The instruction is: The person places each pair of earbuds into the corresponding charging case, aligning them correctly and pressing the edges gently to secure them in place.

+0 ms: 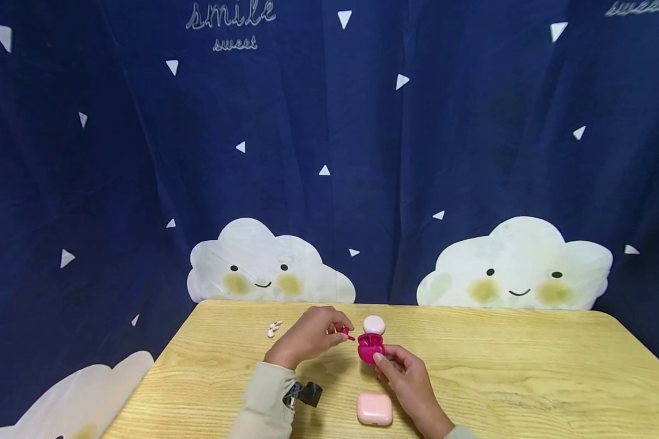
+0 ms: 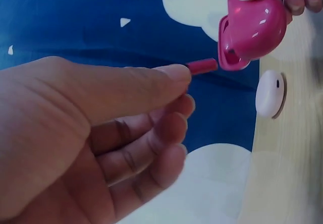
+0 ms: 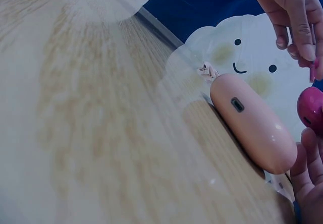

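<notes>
My left hand (image 1: 317,331) pinches a magenta earbud (image 2: 203,66) between thumb and index finger, its stem pointing toward the case. In my right hand (image 1: 409,376) is a magenta earbud charging case (image 1: 370,352), gripped at its right side above the table with the lid raised. The earbud is just left of the case, a small gap between them. Most of the earbud is hidden behind the left thumb in the left wrist view. In the right wrist view the case (image 3: 310,107) is partly cut off at the right edge.
A pale pink round case (image 1: 374,325) sits behind the magenta one. Nearer me lies a larger pink earbud case (image 1: 374,409), its lid down. Two pale pink earbuds (image 1: 273,330) lie left of my left hand. A dark blue curtain (image 1: 362,152) hangs behind the wooden table (image 1: 527,372).
</notes>
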The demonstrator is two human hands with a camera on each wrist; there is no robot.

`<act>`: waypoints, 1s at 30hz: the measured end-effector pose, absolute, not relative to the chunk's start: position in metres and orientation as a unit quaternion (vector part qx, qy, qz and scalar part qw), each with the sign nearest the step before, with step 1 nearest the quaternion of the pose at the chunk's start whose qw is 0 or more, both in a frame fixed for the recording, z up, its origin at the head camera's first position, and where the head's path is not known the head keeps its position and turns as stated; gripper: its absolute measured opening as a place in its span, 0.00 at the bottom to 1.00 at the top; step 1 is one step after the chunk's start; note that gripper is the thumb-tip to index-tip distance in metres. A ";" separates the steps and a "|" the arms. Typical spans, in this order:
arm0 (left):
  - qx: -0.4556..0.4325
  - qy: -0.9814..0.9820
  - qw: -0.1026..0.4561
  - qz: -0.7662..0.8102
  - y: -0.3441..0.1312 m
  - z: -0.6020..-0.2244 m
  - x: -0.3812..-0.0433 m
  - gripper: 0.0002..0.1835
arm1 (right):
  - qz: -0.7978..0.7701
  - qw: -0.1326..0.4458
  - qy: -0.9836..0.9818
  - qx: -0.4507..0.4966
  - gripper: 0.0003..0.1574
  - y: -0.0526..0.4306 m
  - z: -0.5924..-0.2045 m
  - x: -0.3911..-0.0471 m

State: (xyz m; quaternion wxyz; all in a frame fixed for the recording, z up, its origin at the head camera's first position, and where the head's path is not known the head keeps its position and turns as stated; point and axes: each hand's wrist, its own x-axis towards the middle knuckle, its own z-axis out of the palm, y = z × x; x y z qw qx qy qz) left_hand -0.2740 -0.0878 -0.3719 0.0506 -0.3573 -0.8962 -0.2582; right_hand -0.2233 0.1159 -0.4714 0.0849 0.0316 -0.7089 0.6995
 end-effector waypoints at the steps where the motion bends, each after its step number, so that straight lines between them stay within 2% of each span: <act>1: -0.361 -0.894 0.055 -0.260 -0.086 -0.372 -0.274 0.06 | 0.699 0.085 -0.710 0.032 0.15 0.116 -0.471 -0.223; 15: -0.373 -0.880 0.074 -0.285 -0.067 -0.379 -0.272 0.10 | 0.696 0.088 -0.711 0.047 0.13 0.116 -0.473 -0.224; 22: -0.372 -0.871 0.064 -0.314 -0.063 -0.380 -0.270 0.07 | 0.694 0.090 -0.712 0.050 0.11 0.116 -0.474 -0.225; 30: -0.366 -0.872 0.054 -0.322 -0.061 -0.379 -0.267 0.07 | 0.693 0.084 -0.714 0.050 0.13 0.116 -0.473 -0.223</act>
